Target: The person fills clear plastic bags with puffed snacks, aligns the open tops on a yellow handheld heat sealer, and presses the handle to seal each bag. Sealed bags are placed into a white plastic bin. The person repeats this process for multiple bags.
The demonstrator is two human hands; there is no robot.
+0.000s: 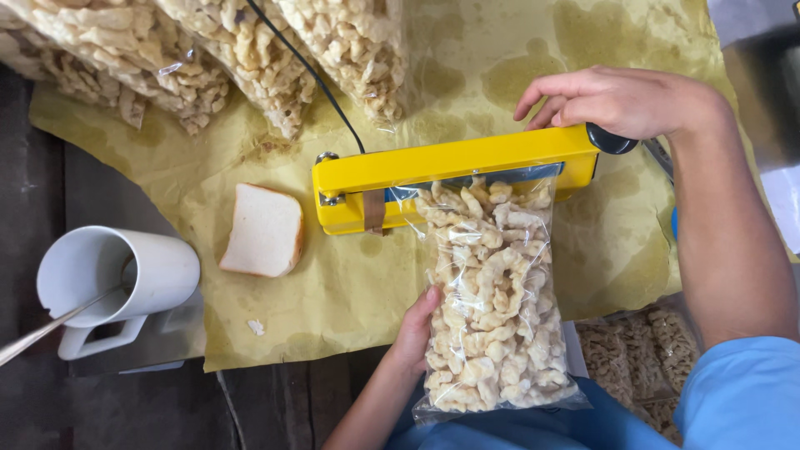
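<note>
A yellow heat sealer (pixel 454 162) lies across the yellow paper-covered table (pixel 350 283), its arm pressed down. My right hand (pixel 621 100) rests on the arm's far end, beside its black knob (pixel 611 140). A clear plastic bag of pale fried snacks (pixel 492 292) has its open top clamped under the sealer arm. My left hand (pixel 414 329) holds the bag's left side, fingers behind it.
A slice of white bread (pixel 262 231) lies left of the sealer. A white mug (pixel 112 279) with a metal spoon stands at the left edge. Several filled snack bags (pixel 250 50) lie at the top left, a black cable (pixel 321 83) across them. More packed snacks (pixel 637 358) sit lower right.
</note>
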